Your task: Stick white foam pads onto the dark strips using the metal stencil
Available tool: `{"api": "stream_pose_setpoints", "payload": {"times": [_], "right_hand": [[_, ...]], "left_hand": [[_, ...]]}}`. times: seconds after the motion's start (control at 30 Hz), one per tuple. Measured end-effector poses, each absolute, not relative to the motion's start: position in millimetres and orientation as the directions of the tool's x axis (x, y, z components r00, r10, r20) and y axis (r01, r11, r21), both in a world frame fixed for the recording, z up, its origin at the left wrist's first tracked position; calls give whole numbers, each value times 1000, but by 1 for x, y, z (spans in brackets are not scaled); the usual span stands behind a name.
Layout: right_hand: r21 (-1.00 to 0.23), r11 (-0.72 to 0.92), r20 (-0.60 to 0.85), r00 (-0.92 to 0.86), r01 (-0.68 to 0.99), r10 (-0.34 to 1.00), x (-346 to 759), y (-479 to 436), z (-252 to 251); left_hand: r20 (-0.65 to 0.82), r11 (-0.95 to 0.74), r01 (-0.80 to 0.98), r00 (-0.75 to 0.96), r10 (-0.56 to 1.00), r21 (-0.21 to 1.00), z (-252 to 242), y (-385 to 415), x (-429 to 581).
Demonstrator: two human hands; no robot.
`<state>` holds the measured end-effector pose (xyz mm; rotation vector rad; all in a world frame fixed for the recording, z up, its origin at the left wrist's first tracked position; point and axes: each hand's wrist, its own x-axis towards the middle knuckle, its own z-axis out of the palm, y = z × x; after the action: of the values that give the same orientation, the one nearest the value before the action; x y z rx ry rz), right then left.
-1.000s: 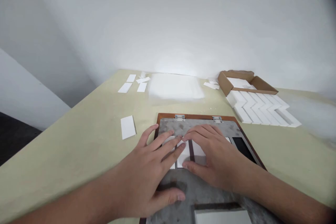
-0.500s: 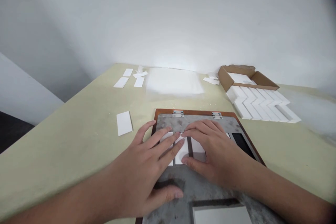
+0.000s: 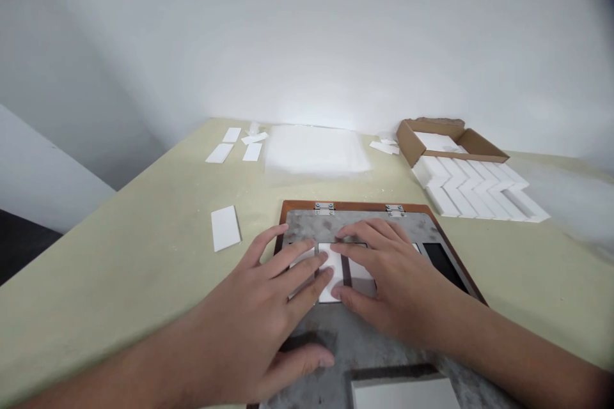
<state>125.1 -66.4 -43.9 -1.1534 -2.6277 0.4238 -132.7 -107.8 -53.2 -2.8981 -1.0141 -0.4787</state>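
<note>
Pale green table (image 3: 110, 281) runs back to a white wall, with loose white tiles (image 3: 230, 147) at the far left and a single tile (image 3: 225, 228) nearer in. Left hand (image 3: 249, 307) lies open and spread, its fingertips on a white tile (image 3: 330, 275) set in a metal plate (image 3: 307, 227) with a brown rim and two hinges. Right hand (image 3: 398, 287) is just as open, its fingers meeting that same tile and covering a second one (image 3: 359, 271) beside it. Neither hand closes around anything; how hard they press, I cannot tell. Uneven pressure could skid a smooth tile out of line or tip it against a dark divider, and lifting a hand carelessly could drag one along. Farther right are an empty dark slot (image 3: 444, 262), a cardboard box (image 3: 432, 140) and a herringbone tile sheet (image 3: 474, 195).
</note>
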Motion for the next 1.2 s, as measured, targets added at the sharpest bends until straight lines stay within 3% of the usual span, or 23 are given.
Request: {"api": "stream_pose_setpoints", "payload": {"times": [0.4, 0.9, 1.2], "right_hand": [[-375, 654, 106, -671, 657, 734, 123, -66, -48], [-382, 653, 114, -668, 654, 735, 123, -65, -52], [-393, 646, 265, -592, 655, 761, 127, -60, -44]], "left_hand": [[293, -820, 572, 784, 547, -2, -44, -106, -133], [322, -774, 629, 719, 615, 74, -54, -111, -130], [257, -740, 667, 702, 664, 89, -44, -99, -145]]}}
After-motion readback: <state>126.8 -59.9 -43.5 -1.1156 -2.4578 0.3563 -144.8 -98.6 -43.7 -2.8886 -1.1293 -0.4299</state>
